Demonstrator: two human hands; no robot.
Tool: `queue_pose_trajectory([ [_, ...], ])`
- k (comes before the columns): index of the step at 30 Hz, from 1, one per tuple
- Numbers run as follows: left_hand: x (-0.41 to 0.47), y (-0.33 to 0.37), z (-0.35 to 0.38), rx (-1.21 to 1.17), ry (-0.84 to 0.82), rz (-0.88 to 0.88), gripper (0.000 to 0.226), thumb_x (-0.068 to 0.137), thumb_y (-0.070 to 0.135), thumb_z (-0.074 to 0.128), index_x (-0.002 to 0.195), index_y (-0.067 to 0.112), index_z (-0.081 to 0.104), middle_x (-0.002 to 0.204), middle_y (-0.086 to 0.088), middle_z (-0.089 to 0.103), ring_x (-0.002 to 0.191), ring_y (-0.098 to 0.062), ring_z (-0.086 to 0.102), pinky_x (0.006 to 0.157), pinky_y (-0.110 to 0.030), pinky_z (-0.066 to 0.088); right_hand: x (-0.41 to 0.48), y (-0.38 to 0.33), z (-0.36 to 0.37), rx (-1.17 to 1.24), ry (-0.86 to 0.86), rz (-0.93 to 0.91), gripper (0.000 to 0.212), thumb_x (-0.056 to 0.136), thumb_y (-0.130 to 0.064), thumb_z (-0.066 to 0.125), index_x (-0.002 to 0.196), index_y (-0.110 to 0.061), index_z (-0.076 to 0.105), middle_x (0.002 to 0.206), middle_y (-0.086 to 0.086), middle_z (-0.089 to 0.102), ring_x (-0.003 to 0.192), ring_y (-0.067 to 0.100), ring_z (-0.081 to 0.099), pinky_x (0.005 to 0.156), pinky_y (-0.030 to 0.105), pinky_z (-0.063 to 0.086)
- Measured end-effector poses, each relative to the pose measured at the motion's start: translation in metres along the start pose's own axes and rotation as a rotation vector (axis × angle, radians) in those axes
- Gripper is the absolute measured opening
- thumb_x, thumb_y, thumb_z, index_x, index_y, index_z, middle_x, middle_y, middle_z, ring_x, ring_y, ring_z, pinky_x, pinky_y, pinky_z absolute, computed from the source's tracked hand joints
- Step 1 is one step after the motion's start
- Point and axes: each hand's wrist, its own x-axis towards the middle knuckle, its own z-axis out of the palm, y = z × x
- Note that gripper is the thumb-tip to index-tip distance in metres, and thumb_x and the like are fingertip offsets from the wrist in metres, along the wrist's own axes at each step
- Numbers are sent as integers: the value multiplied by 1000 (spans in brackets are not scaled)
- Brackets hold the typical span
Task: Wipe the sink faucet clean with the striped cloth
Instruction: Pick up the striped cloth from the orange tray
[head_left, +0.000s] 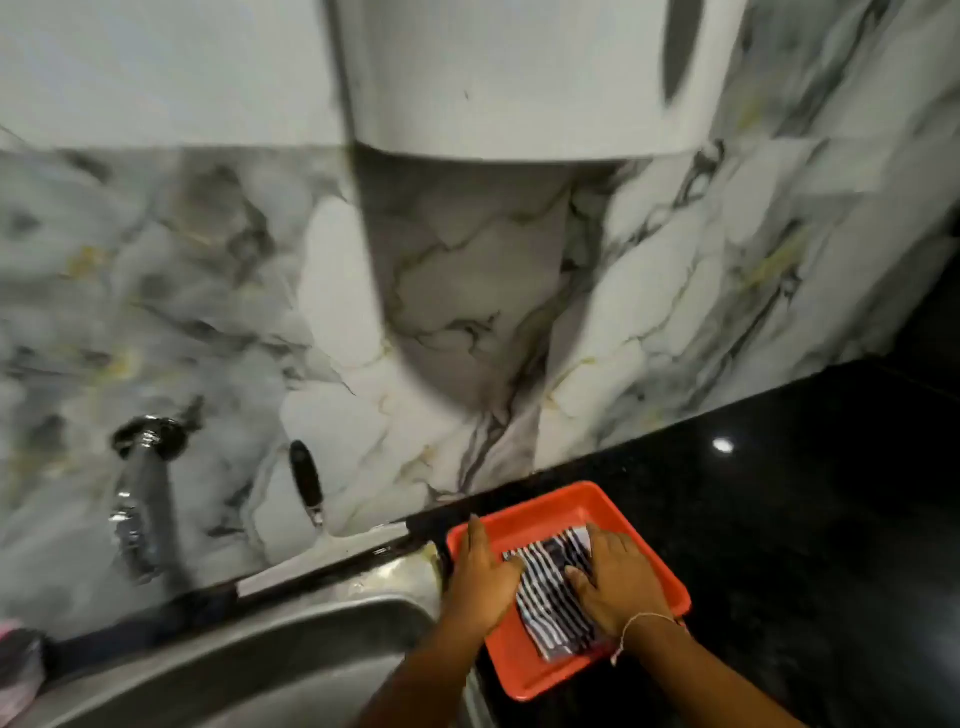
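A black-and-white striped cloth lies folded in a red tray on the black counter, right of the sink. My left hand rests on the cloth's left edge, fingers flat. The cloth's right side is covered by my right hand, which presses down on it. The chrome faucet sticks out of the marble wall at the left, above the steel sink, well apart from both hands.
A black-handled tool leans against the marble wall between faucet and tray. A white appliance hangs on the wall above. The glossy black counter stretches right of the tray. A dark and pink object sits at the far left.
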Motion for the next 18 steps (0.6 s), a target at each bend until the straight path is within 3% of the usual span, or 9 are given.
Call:
queue_pose_trajectory([
  [2, 34, -19, 40, -181, 21, -96, 70, 80, 18, 68, 145, 7, 43, 143, -11, 56, 129, -30, 55, 112, -39, 41, 11, 20, 18, 69, -87, 103, 73, 86, -51, 49, 143, -6, 36, 137, 15, 53, 124, 33, 48, 106, 38, 37],
  [4, 52, -27, 66, -222, -9, -183, 62, 72, 16, 69, 132, 7, 57, 124, -13, 69, 112, -30, 65, 95, -33, 51, 18, 34, 34, 130, -156, 164, 68, 87, -45, 57, 142, -10, 37, 139, 12, 51, 125, 31, 47, 106, 36, 37],
  [7, 54, -22, 73, -266, -30, -262, 35, 88, 3, 63, 122, 3, 62, 121, -15, 68, 104, -30, 64, 79, -26, 43, 27, 38, 49, 222, -178, 235, 68, 79, -43, 67, 135, -13, 44, 133, 11, 58, 120, 31, 54, 100, 39, 43],
  [12, 74, -37, 88, -273, -1, -316, 44, 87, 9, 59, 131, 11, 59, 129, -16, 65, 116, -34, 61, 101, -44, 50, 44, 36, 64, 342, -143, 341, 62, 68, -27, 74, 123, -12, 47, 120, 14, 63, 111, 34, 59, 90, 38, 48],
  [16, 87, -50, 97, -268, -6, -320, 47, 84, 5, 62, 131, 13, 61, 127, -15, 66, 113, -33, 63, 100, -45, 53, 62, 41, 79, 533, -225, 547, 54, 55, -15, 72, 107, -7, 58, 95, 12, 71, 89, 32, 68, 74, 35, 54],
  [18, 90, -53, 97, -246, -25, -310, 44, 86, 5, 61, 129, 12, 62, 125, -16, 67, 107, -32, 64, 95, -42, 55, 70, 47, 80, 710, -265, 657, 39, 48, -9, 71, 86, -3, 69, 73, 14, 72, 66, 30, 69, 66, 44, 60],
])
